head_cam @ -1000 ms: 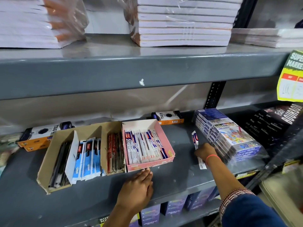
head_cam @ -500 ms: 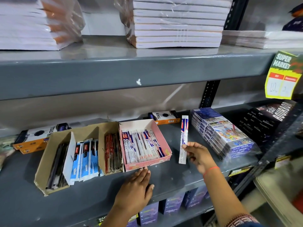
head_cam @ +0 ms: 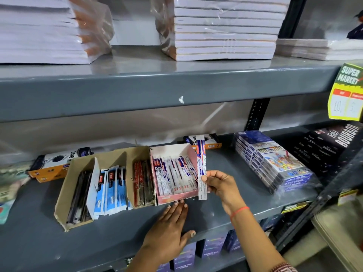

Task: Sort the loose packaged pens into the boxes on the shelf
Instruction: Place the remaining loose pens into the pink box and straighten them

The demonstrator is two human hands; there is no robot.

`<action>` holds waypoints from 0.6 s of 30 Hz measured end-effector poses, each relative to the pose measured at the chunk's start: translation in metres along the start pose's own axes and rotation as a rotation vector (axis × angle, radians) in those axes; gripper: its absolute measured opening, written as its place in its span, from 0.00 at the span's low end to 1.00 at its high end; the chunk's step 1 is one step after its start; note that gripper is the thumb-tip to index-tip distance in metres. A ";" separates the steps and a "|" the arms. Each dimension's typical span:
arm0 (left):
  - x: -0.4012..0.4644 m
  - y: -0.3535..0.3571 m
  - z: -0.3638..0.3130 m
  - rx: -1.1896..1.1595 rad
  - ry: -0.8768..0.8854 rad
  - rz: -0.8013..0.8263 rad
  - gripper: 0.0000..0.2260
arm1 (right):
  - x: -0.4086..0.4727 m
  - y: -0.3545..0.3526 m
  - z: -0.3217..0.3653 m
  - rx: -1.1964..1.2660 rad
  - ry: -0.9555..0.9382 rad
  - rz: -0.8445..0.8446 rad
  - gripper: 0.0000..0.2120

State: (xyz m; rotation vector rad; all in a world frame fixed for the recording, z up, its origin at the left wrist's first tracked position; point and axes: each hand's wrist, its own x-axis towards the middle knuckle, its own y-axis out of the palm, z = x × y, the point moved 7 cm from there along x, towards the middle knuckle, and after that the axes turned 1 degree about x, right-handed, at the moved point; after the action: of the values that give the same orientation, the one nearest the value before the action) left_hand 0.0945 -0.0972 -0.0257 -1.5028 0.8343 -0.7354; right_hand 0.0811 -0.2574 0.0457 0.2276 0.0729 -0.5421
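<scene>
My right hand pinches a white, red and blue packaged pen, held upright against the right wall of the pink box. That box holds several matching pen packets. My left hand lies flat on the grey shelf, fingertips touching the pink box's front wall. Left of it stands a brown cardboard box with three compartments: dark pens on the left, blue and white packets in the middle, red packets on the right.
Orange and white boxes lie behind the cardboard box, another behind the pink one. A wrapped stack of coloured-pencil packs and black Bourbon packs sit to the right. Wrapped notebooks fill the upper shelf. A yellow price tag hangs at the right.
My right hand picked the loose pen packet off the shelf beside the pencil packs, lifted it upright and carried it left to the pink box. My left hand stayed at the box front.
</scene>
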 end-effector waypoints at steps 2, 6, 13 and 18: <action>0.000 -0.001 -0.001 -0.015 0.003 -0.002 0.33 | 0.002 0.004 0.003 -0.011 0.005 0.013 0.08; 0.000 0.000 0.001 -0.023 0.010 -0.026 0.33 | 0.011 0.011 0.006 -0.058 0.043 -0.012 0.09; 0.002 -0.003 -0.004 -0.053 0.055 -0.044 0.33 | 0.046 0.043 0.009 -0.252 0.064 -0.038 0.14; -0.001 -0.016 -0.002 0.007 -0.033 -0.003 0.33 | 0.063 0.073 -0.017 -0.495 0.209 0.059 0.14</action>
State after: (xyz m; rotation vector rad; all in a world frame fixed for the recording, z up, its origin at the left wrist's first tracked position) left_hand 0.0936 -0.0972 -0.0100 -1.5069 0.8038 -0.7128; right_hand 0.1730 -0.2241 0.0351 -0.1977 0.3969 -0.4248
